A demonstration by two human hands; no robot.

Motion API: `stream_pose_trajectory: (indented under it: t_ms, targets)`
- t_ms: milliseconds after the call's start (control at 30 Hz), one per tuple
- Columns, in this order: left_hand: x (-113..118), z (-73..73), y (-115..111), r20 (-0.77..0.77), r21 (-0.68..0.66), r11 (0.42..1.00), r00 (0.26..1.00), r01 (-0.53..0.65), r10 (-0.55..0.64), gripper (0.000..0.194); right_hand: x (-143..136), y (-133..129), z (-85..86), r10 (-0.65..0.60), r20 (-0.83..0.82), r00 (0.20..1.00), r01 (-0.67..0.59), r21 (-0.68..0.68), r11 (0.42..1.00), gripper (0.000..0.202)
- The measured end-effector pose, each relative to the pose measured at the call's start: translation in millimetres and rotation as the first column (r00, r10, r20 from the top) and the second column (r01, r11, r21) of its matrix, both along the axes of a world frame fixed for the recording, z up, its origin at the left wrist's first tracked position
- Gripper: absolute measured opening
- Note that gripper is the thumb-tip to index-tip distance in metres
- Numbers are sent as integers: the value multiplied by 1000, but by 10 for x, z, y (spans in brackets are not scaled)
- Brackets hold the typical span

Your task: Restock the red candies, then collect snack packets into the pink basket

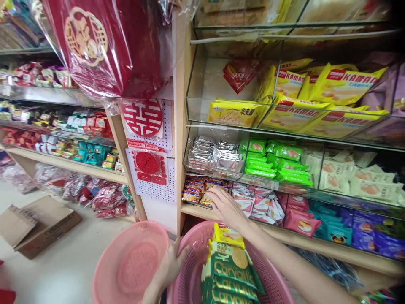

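Observation:
My left hand [173,261] is at the left rim of a pink slotted basket [193,237], its thumb and fingers around the edge; the hand is somewhat blurred. In the basket lie several green Carvalto snack packs [234,274] and a yellow Kaman pack [228,234]. My right hand [225,206] reaches over the basket to the lowest shelf. Its fingers are stretched out over small orange and blue snack packets [193,188], and the fingertips hide some of them. No packet shows in that hand.
A pink basin [136,264] stands left of the basket. An opened cardboard box [47,228] lies on the floor. Shelves hold green packets [275,160], silver packets [211,154] and yellow Kaman packs [344,84]. A wrapped red bag [104,46] hangs at upper left.

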State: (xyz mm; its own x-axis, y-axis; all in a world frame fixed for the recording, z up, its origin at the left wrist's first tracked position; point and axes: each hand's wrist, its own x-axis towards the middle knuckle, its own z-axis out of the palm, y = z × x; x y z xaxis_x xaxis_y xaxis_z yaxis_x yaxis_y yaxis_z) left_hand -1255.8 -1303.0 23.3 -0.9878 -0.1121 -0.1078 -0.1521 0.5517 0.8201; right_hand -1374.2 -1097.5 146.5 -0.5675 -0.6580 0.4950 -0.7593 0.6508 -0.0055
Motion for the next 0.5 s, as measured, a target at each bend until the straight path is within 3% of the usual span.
stream_pose_trajectory:
  t_ms: [200,367,500]
  targets:
    - [83,2,25,-5,9,1000,1000,-12,12,40,-176,-327,-117,-54,-35,998,54,14,998,33]
    - [80,22,36,-17,8,1000,1000,-4,4,34,-328,-174,-71,-164,-92,982,168,37,985,38]
    - [70,44,67,-22,-12,1000,1000,-2,2,29,-462,-23,-61,-93,-143,985,119,187,975,44]
